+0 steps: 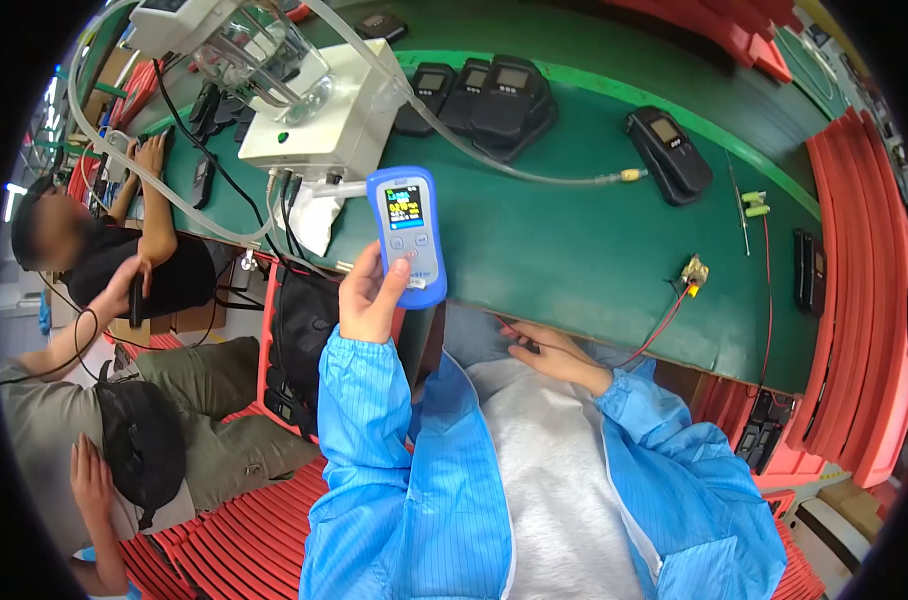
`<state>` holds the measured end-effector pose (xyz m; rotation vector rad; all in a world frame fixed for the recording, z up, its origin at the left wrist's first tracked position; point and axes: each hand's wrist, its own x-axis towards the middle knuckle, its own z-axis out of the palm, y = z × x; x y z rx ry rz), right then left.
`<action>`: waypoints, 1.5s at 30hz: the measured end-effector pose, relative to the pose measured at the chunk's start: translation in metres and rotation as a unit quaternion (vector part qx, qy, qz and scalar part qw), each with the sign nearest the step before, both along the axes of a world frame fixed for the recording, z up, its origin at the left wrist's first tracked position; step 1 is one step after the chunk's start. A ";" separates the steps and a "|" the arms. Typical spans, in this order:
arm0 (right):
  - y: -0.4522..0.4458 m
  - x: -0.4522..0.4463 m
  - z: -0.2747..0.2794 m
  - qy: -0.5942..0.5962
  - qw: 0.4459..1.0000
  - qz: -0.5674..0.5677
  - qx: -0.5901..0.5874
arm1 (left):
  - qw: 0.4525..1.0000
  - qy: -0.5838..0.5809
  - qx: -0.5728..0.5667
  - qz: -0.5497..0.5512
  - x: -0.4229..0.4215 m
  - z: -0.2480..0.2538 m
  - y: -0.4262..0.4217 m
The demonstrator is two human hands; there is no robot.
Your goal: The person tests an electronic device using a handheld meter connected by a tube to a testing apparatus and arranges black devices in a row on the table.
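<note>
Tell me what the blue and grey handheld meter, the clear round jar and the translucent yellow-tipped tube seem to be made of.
Handheld meter: probably smooth plastic, perhaps rubbery at its blue border, judging by moulded, rounded edges.
Clear jar: likely glossy glass, from its transparency and bright reflections; clear plastic is possible.
Translucent tube: smooth, probably flexible plastic or silicone, since it curves.

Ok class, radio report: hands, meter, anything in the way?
Left hand gripping blue-edged meter, screen lit. Right hand low beside table, grip unclear. Clear hose beyond, not blocking meter.
</note>
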<state>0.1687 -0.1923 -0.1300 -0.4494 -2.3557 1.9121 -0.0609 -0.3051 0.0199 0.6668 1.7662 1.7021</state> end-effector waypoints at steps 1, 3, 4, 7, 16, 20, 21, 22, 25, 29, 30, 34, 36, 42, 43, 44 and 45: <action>0.000 0.002 -0.002 -0.019 1.000 0.006 -0.002 | 1.000 0.006 0.009 0.003 -0.001 -0.002 0.002; 0.002 0.002 -0.007 -0.024 1.000 0.014 0.007 | 0.997 -0.053 0.043 0.028 -0.006 -0.011 0.007; 0.001 0.002 -0.010 -0.011 1.000 0.017 0.014 | 0.994 -0.082 0.062 0.038 -0.009 -0.012 0.010; 0.001 0.003 -0.017 -0.014 1.000 0.027 -0.007 | 0.983 -0.143 0.106 -0.042 -0.009 0.002 0.032; 0.011 0.015 -0.033 -0.059 0.996 0.020 -0.061 | 0.922 -0.196 0.239 -0.232 0.031 0.033 0.151; 0.015 0.029 -0.081 -0.005 0.990 -0.022 -0.143 | 0.947 -0.113 0.169 -0.250 0.051 0.035 0.183; 0.020 0.030 -0.081 -0.042 0.992 -0.030 -0.113 | 0.941 -0.146 0.159 -0.262 0.053 0.037 0.192; 0.024 0.032 -0.079 -0.080 0.992 -0.037 -0.085 | 0.934 -0.180 0.148 -0.273 0.056 0.038 0.201; 0.032 0.045 -0.100 -0.084 0.992 -0.089 -0.005 | 0.934 -0.185 0.176 -0.250 0.053 0.017 0.219; 0.026 0.057 -0.127 -0.012 0.983 -0.157 0.091 | 0.922 -0.204 0.205 -0.256 0.041 0.003 0.226; 0.023 0.061 -0.128 -0.016 0.984 -0.156 0.088 | 0.915 -0.212 0.214 -0.266 0.040 0.001 0.225; 0.015 0.068 -0.128 -0.028 0.985 -0.145 0.086 | 0.908 -0.222 0.228 -0.272 0.037 0.007 0.222; 0.014 0.070 -0.129 -0.033 0.986 -0.137 0.085 | 0.908 -0.224 0.230 -0.271 0.037 0.008 0.223; 0.007 0.074 -0.130 -0.046 0.988 -0.122 0.080 | 0.906 -0.229 0.223 -0.276 0.040 0.010 0.220; 0.008 0.074 -0.130 -0.048 0.988 -0.120 0.080 | 0.907 -0.229 0.223 -0.276 0.040 0.011 0.220; 0.008 0.074 -0.129 -0.049 0.989 -0.118 0.081 | 0.906 -0.230 0.220 -0.279 0.040 0.011 0.221; 0.008 0.074 -0.129 -0.051 0.989 -0.116 0.080 | 0.905 -0.231 0.216 -0.283 0.040 0.011 0.221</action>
